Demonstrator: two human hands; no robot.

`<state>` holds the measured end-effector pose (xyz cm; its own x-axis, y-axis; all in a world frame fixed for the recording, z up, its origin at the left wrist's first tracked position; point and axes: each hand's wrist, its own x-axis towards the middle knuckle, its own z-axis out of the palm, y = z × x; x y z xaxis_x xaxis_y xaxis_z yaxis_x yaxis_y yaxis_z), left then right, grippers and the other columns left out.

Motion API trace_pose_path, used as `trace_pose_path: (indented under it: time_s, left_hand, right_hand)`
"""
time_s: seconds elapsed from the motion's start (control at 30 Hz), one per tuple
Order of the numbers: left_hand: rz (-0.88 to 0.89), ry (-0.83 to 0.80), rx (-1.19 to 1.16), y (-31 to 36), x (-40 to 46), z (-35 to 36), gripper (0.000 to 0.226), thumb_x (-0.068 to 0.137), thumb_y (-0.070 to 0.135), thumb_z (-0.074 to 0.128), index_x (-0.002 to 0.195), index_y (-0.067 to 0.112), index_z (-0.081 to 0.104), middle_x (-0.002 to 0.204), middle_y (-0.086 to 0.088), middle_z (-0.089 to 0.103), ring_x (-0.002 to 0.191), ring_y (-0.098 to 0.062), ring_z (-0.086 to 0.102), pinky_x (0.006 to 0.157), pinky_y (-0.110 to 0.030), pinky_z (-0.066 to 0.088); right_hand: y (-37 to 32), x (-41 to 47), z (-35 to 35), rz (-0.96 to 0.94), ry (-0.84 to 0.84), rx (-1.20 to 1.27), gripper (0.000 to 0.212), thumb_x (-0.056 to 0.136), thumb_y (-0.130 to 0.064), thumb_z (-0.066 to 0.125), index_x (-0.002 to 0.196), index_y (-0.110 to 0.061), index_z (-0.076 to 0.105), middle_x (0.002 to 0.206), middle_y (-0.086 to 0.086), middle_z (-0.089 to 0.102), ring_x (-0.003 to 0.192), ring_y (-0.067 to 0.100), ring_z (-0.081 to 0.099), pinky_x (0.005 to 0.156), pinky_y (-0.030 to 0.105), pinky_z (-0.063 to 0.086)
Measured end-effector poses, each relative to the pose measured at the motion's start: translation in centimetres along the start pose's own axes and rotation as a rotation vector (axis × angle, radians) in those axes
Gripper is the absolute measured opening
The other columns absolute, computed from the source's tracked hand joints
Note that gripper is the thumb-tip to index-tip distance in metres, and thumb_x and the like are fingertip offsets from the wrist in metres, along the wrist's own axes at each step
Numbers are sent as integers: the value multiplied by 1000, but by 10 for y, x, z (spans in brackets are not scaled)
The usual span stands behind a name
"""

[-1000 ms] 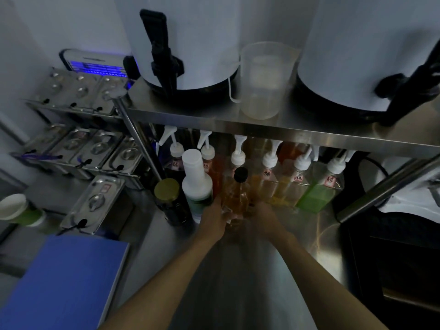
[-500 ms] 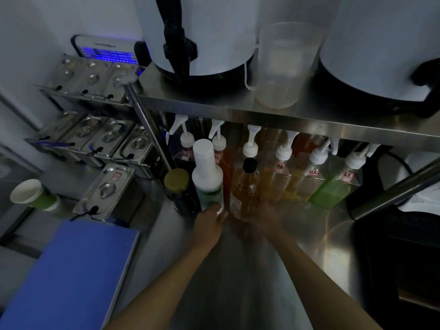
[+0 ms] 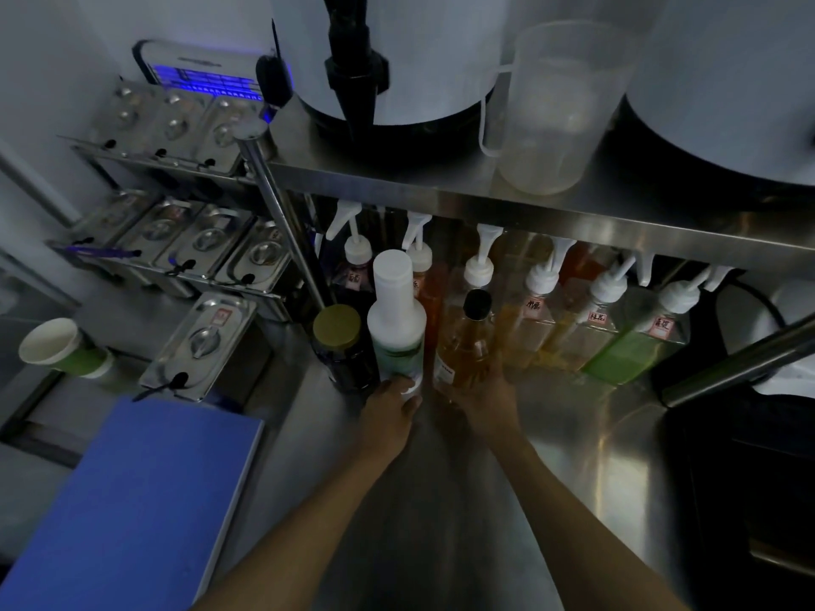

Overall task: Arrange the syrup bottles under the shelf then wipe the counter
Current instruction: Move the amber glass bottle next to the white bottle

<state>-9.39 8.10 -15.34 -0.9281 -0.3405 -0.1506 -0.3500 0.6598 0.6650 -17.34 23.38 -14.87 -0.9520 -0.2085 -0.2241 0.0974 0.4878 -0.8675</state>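
I see the left hand (image 3: 388, 401) gripping the base of the white bottle (image 3: 397, 321), which stands upright on the steel counter (image 3: 573, 434) at the shelf (image 3: 573, 222) edge. The right hand (image 3: 480, 396) cups the base of the amber bottle (image 3: 467, 341), just beside it. Pump bottles (image 3: 613, 328) line up beneath the shelf behind.

Drink-shop prep station, likely a tea or coffee bar: stainless tabletop (image 3: 573, 434) and shelf (image 3: 529, 213), labelled pump syrup bottles (image 3: 542, 310) lined beneath at 12 o'clock, large white dispensers (image 3: 397, 59) with taps above, lidded topping tins (image 3: 207, 240) at 10 o'clock, paper cup (image 3: 53, 348) at 9 o'clock.
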Motion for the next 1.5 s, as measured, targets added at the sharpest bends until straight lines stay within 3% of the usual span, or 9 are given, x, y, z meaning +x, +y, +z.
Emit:
trace_pose_path:
  time_s: [0.1,0.27,0.43,0.67,0.93,1.07,1.23,1.33,1.5]
  left_hand:
    - [2,-7,8,-1,1,0,34,98,23,58,131,14,58,137,-7,58,127,-25,53,106,-39,43]
    - [4,-10,11,0,1,-1,35,98,24,58,131,14,58,136,-7,59,127,-24,54,106,-36,43]
    - [11,-18,-8,-1,-1,-2,37,98,25,57,134,17,56,139,-6,58,128,-23,52,106,-34,42]
    - [-1,-44,-4,-6,-4,-3,36,98,29,56,133,21,57,140,-4,57,127,-22,53,106,-35,43]
    - [37,-60,29,-9,-15,-9,25,99,29,55,120,18,61,124,-5,65,115,-22,60,89,-26,44]
    - [55,-57,24,-5,-19,-13,26,99,26,55,121,16,61,124,-5,65,116,-22,59,87,-23,41]
    - [99,-71,32,9,-30,-13,26,100,23,52,122,13,62,123,-9,65,114,-27,60,88,-31,45]
    - [133,-129,-41,25,-45,-4,25,100,23,51,121,16,61,122,-6,66,112,-24,61,88,-29,46]
    - [198,-249,-60,65,-78,34,22,98,23,55,115,11,62,118,-9,67,109,-23,63,95,-39,49]
  right_hand:
    - [-2,2,1,-2,-6,7,93,69,-51,82,142,-33,27,125,-7,62,111,20,64,95,40,53]
    - [-4,-4,7,15,60,-14,87,69,-53,81,137,-38,28,105,-16,58,95,12,64,87,33,54]
    - [-7,-8,11,53,77,0,88,70,-54,80,137,-35,27,111,-10,61,98,17,65,82,28,50]
    - [-20,-18,25,103,167,19,90,73,-49,78,140,-30,22,130,9,59,110,34,62,91,50,54]
    - [-31,-26,29,141,171,13,98,68,-38,85,140,-15,23,139,17,45,122,42,51,97,56,47]
    - [-30,-36,22,118,101,28,97,70,-35,84,143,-12,23,140,16,45,123,40,50,95,50,48]
    - [-17,-65,-3,79,115,4,62,80,-50,71,124,-22,37,125,9,58,101,30,64,74,31,47]
    - [-1,-90,-25,53,161,-7,45,85,-42,68,118,-24,41,117,6,65,98,27,67,75,32,51]
    - [33,-138,-60,55,251,-81,45,87,-19,67,126,-8,49,115,10,66,99,28,65,85,45,55]
